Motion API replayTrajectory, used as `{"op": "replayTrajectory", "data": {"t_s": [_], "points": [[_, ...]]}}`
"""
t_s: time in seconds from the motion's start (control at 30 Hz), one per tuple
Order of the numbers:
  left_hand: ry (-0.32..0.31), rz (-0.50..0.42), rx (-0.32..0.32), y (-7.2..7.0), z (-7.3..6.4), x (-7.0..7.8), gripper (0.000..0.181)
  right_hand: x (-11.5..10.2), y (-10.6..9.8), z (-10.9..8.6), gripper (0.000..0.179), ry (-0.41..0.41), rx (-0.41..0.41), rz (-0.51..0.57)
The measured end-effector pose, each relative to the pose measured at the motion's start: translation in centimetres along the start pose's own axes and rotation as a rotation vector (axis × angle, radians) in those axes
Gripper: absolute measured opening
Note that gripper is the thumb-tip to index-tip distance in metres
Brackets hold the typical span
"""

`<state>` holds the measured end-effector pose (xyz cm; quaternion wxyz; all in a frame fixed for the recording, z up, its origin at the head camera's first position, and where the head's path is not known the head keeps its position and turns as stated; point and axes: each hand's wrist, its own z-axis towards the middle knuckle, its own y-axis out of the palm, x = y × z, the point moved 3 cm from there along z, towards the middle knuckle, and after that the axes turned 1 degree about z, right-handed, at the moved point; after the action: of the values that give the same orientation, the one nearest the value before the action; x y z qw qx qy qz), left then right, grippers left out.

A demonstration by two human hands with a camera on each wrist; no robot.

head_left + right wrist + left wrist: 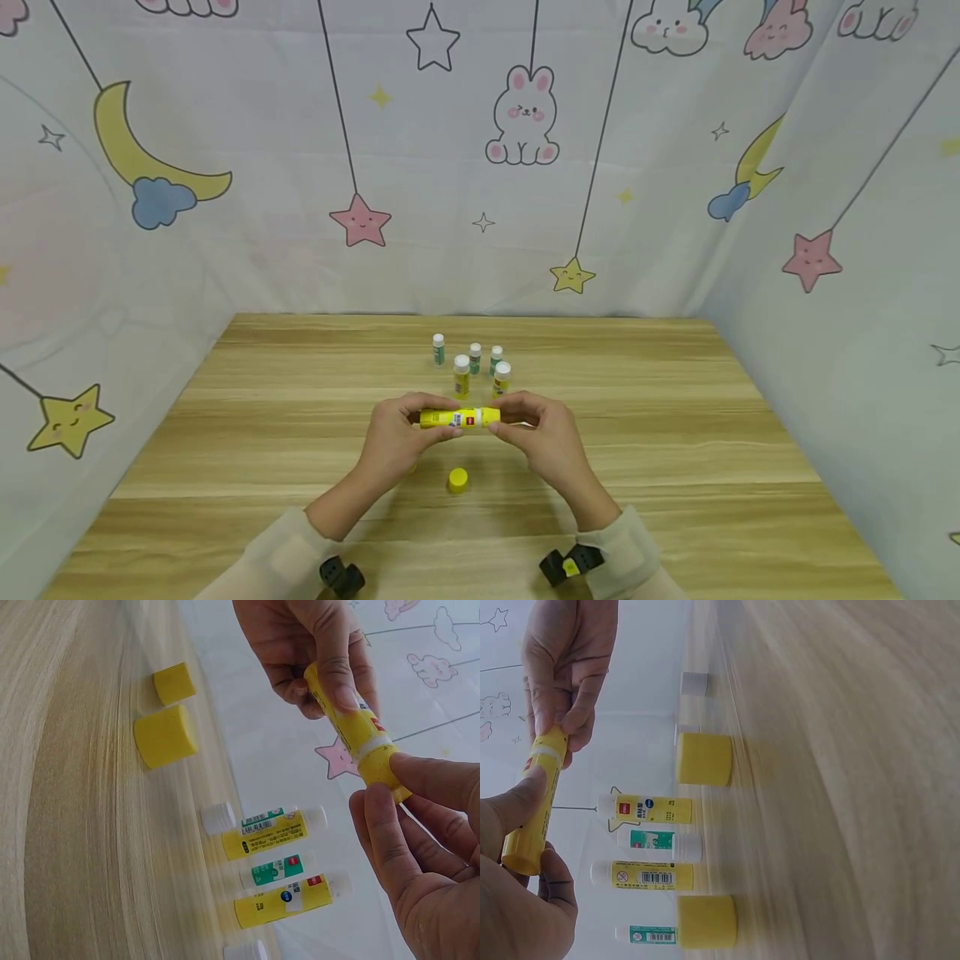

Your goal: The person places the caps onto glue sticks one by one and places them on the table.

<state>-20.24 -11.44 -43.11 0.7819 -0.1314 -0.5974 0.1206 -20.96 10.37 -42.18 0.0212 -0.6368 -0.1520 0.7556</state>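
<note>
A yellow glue stick lies level between both hands above the table. My left hand grips its body, thumb along the near side and fingers behind. At the other end my right hand pinches the yellow cap between thumb and fingers. A pale band shows between cap and body. Below the hands a loose yellow cap stands on the table; a second yellow cap is mostly hidden by my left hand. Both loose caps show fully in the left wrist view.
Just beyond the hands stand a yellow glue stick and another yellow glue stick, both white-topped. Several small green glue sticks stand farther back. The wooden table ends at a patterned cloth.
</note>
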Motion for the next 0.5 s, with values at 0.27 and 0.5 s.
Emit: {"op": "replayTrajectory", "data": {"t_s": [0.27, 0.5], "points": [[-0.013, -0.005, 0.000, 0.04, -0.08, 0.25, 0.027, -0.09, -0.08, -0.05, 0.021, -0.016, -0.003, -0.012], [-0.006, 0.000, -0.004, 0.09, -0.14, 0.30, 0.027, -0.19, -0.04, -0.13, 0.022, -0.014, -0.008, 0.008]]}}
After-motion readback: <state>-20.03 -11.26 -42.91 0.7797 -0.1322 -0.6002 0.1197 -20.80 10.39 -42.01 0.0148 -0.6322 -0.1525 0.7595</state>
